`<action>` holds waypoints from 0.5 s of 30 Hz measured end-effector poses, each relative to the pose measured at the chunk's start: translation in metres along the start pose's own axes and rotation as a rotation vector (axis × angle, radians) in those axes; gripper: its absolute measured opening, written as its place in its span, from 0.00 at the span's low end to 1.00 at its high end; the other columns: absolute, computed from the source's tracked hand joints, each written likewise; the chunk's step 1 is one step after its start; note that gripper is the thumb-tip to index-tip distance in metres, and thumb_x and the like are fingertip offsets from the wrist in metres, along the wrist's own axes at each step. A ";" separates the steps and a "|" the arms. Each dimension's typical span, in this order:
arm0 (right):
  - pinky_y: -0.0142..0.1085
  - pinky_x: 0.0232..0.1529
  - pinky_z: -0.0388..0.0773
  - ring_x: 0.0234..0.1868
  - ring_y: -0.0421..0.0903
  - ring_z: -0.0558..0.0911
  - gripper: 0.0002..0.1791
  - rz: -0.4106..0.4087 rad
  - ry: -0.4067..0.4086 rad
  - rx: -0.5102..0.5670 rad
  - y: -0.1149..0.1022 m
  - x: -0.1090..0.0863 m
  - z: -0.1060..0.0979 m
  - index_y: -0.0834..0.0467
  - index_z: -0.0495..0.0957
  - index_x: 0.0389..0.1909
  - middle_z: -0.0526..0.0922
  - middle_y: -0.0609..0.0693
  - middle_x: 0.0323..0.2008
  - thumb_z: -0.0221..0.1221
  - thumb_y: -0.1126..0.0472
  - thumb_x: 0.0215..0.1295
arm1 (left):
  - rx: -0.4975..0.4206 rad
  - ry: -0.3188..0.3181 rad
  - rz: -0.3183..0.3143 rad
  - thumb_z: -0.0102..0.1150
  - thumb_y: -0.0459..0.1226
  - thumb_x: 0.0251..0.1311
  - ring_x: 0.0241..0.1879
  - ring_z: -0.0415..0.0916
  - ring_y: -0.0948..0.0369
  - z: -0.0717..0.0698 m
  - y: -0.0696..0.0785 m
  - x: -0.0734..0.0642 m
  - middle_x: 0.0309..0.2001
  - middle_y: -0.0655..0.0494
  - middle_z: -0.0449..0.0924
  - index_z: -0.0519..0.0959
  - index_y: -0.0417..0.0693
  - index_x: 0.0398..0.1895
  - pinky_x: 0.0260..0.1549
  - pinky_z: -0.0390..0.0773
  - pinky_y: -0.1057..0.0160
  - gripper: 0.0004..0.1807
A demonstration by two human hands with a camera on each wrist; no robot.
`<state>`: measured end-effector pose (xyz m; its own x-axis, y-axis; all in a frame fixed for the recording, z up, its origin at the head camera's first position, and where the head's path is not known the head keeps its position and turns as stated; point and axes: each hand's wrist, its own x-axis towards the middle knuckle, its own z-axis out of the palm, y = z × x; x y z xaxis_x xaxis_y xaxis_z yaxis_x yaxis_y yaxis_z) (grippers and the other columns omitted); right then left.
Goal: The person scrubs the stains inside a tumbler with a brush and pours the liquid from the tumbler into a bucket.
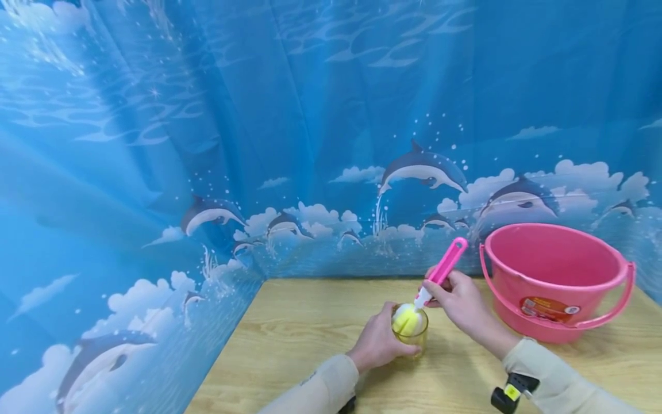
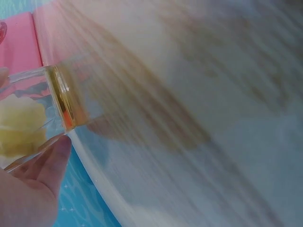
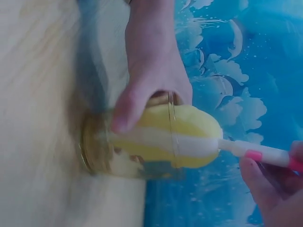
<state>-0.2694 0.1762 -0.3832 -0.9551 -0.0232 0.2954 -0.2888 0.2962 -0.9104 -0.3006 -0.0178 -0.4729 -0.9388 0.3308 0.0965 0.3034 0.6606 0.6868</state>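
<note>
My left hand (image 1: 380, 340) grips a clear amber-tinted glass (image 1: 423, 339) from its left side, thumb and fingers curled round the wall. Inside the glass sits the yellow and white sponge head (image 3: 194, 130) of a cup brush, part of it standing above the rim. With my right hand (image 1: 460, 299) I hold the brush by its pink and white handle (image 1: 447, 261), which leans up to the right. The right wrist view shows the white neck (image 3: 232, 145) joining the sponge. In the left wrist view the glass base (image 2: 66, 99) is close to the tabletop; contact is unclear.
A pink bucket (image 1: 555, 305) with a pink carrying handle stands on the wooden table (image 1: 289, 328), right of my right hand. Behind the table hangs a blue curtain (image 1: 320, 144) printed with dolphins; it also runs along the left side.
</note>
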 end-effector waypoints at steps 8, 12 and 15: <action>0.34 0.36 0.85 0.36 0.46 0.84 0.14 -0.144 -0.062 -0.135 -0.012 0.013 -0.004 0.64 0.74 0.52 0.85 0.56 0.38 0.56 0.58 0.75 | -0.020 -0.013 -0.020 0.83 0.55 0.36 0.44 0.77 0.70 -0.002 -0.001 0.000 0.49 0.64 0.81 0.66 0.57 0.66 0.49 0.78 0.64 0.51; 0.35 0.35 0.84 0.35 0.47 0.83 0.13 -0.148 -0.104 -0.147 -0.017 0.020 -0.005 0.62 0.73 0.53 0.84 0.56 0.37 0.55 0.58 0.76 | -0.023 -0.014 -0.022 0.83 0.54 0.36 0.47 0.78 0.69 -0.002 -0.001 0.000 0.53 0.63 0.80 0.66 0.58 0.66 0.50 0.79 0.64 0.51; 0.35 0.33 0.83 0.34 0.48 0.81 0.10 -0.153 -0.132 -0.176 -0.019 0.022 -0.002 0.59 0.74 0.50 0.83 0.56 0.36 0.54 0.58 0.76 | -0.044 -0.019 -0.019 0.84 0.53 0.36 0.45 0.78 0.70 -0.001 -0.002 -0.002 0.52 0.64 0.80 0.67 0.59 0.64 0.48 0.80 0.65 0.49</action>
<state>-0.2846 0.1724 -0.3590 -0.9051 -0.2011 0.3748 -0.4252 0.4407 -0.7905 -0.2991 -0.0204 -0.4740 -0.9407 0.3318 0.0699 0.2780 0.6368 0.7192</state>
